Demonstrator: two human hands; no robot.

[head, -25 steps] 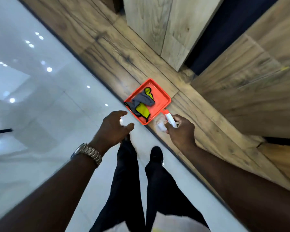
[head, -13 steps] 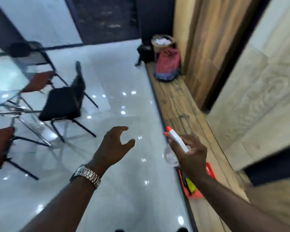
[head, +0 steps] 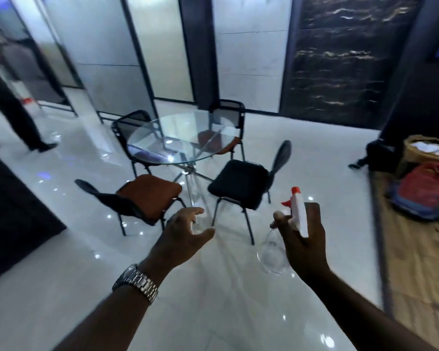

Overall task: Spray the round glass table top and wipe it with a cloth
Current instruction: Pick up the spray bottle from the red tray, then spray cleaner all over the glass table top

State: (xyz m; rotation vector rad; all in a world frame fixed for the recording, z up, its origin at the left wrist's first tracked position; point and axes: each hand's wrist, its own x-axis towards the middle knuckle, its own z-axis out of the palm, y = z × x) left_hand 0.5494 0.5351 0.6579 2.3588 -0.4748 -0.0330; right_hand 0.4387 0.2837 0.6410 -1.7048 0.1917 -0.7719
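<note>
Nearest the camera, the left hand (head: 185,231) hangs free over the glossy white floor (head: 61,287). Its fingers are spread and loosely curled and it grasps nothing. A metal wristwatch (head: 137,281) sits on that wrist. Beside it, the right hand (head: 302,239) is wrapped round the neck of a spray bottle (head: 298,216). The bottle's long axis runs steeply: the red nozzle is up and away from the body, and the clear, rounded container hangs below the palm. The nozzle tips slightly to the left.

Beyond the hands stand two chairs. A brown-seated chair (head: 150,193) is ahead and left of the left hand, and a black-seated chair (head: 241,183) is ahead, between the two hands. The gap between them opens just past the left hand's fingertips.

Further on, well apart from both hands, is the round glass table top (head: 183,138). It lies ahead and to the left, more in line with the left hand than with the right, which carries the bottle. To spray it, the person likely has to close that distance through or around the chairs and bring the nozzle leftward over the glass.

No cloth shows in either hand or anywhere in view, so the wiping step appears unprepared.
</note>
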